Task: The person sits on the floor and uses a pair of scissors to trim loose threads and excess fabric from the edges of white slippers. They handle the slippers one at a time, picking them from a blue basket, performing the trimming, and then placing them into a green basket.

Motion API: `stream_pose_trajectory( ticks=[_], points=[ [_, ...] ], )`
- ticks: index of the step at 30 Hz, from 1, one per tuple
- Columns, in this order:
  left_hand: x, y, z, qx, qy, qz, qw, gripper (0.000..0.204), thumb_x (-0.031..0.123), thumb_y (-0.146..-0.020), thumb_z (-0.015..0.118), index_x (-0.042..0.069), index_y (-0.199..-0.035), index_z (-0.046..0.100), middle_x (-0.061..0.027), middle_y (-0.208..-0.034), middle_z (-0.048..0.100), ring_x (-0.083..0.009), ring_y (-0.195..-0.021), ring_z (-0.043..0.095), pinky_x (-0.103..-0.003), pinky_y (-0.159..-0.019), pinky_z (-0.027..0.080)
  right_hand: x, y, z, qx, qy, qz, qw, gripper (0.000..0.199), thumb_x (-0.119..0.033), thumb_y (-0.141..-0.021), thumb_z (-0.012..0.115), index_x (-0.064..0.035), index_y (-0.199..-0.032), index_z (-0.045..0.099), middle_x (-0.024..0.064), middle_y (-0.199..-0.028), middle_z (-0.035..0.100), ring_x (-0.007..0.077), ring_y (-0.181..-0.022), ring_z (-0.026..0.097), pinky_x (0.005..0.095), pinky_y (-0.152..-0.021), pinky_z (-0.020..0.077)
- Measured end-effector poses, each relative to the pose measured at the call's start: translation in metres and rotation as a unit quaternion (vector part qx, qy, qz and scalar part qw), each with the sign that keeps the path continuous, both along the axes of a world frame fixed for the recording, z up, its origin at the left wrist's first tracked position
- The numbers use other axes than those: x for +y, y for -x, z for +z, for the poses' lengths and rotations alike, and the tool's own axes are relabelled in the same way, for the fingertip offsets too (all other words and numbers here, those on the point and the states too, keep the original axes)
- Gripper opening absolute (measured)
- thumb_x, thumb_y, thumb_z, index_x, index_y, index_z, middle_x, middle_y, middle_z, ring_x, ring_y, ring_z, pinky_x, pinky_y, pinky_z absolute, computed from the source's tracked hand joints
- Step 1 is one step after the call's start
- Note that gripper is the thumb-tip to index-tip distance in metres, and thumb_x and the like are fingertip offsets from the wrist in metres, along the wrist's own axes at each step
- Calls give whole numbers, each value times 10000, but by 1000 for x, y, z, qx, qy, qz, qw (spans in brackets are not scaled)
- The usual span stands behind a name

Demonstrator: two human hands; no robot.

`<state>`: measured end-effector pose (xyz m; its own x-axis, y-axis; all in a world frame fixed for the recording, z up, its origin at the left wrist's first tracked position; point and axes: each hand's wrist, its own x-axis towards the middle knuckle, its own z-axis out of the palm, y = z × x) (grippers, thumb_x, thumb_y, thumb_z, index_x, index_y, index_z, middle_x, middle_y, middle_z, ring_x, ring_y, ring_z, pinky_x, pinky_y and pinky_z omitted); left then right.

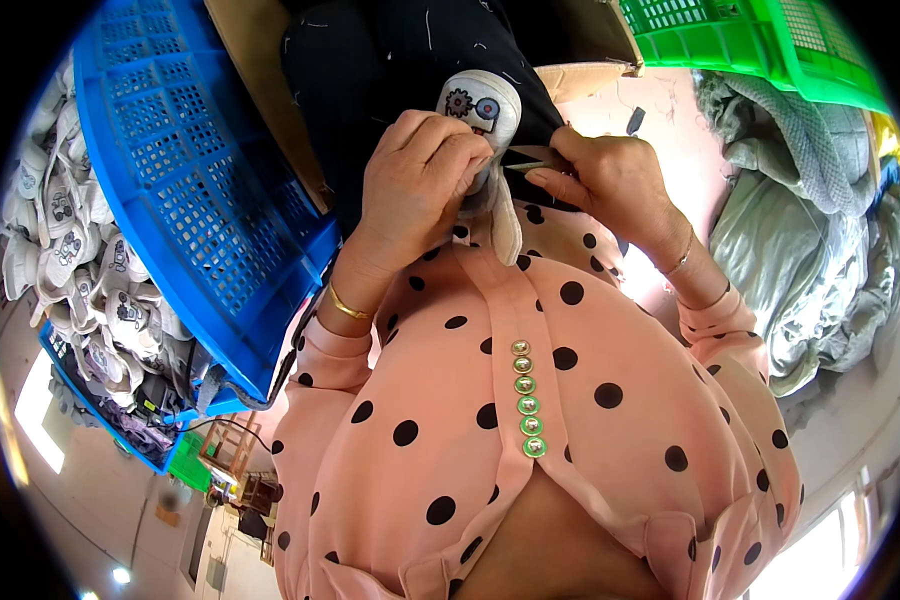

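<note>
My left hand (417, 185) pinches a white shoe upper (510, 108) over my lap. The upper has gear and robot-like shapes on its toe, and a pale strip hangs from it toward my blouse. Closed around small scissors, my right hand (615, 180) sits just to the right of the upper. The pointed blades of the scissors (532, 160) reach toward the upper's edge beside my left fingers. My right fingers cover most of the handles. Whether a thread lies between the blades, I cannot tell.
On the left stands a blue perforated plastic crate (185, 180), with a heap of similar white uppers (80, 250) beyond it. A cardboard box (595, 35) is ahead. Green crates (760, 45) stand at far right, above pale bundled sacks (805, 240).
</note>
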<state>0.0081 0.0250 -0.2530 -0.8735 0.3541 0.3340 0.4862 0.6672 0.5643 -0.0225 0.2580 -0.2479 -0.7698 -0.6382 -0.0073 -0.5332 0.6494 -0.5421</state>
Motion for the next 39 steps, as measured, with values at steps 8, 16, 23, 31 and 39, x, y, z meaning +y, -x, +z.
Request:
stream_pose_trajectory(
  ticks=[8,16,23,31,39],
  points=[
    [1,-5,-1,-38,-6,23,999,76,97,-830,642,97,-905,625,-42,-929,601,-259,-874,553,-360,-780,452,-8,-9,-5,-2,-16,-18,1000,379,-414,-866,667,-92,-710,542,116,-532,532,307,-497,568,388,-452,433],
    [1,-9,-2,-50,-12,38,998,61,125,-859,627,88,-907,617,-57,-939,599,-272,-883,549,-371,-788,445,-18,-11,-10,102,-11,-25,994,421,-456,-875,635,-115,-660,514,42,-490,508,248,-441,547,335,-412,432],
    [6,-12,-2,-61,-48,67,995,43,77,-868,639,63,-892,607,-74,-915,612,-272,-847,555,-347,-752,462,-19,-6,-2,154,-53,21,986,412,-453,-885,620,-111,-690,498,25,-496,517,232,-457,563,332,-436,443],
    [-12,-30,-7,-196,-350,210,892,280,86,-999,496,16,-1270,496,-120,-1250,569,-176,-1097,572,-295,-948,463,-21,21,-3,-27,166,-141,976,468,-484,-901,616,-32,-1023,596,133,-713,665,310,-635,659,353,-546,507],
    [-13,-59,-12,-296,-281,299,862,339,53,-919,602,-3,-1249,551,-156,-1089,682,-244,-930,688,-311,-824,539,-47,52,-10,-139,124,-50,981,333,-313,-869,719,-11,-989,648,111,-703,648,211,-631,649,294,-588,495]
  ],
)
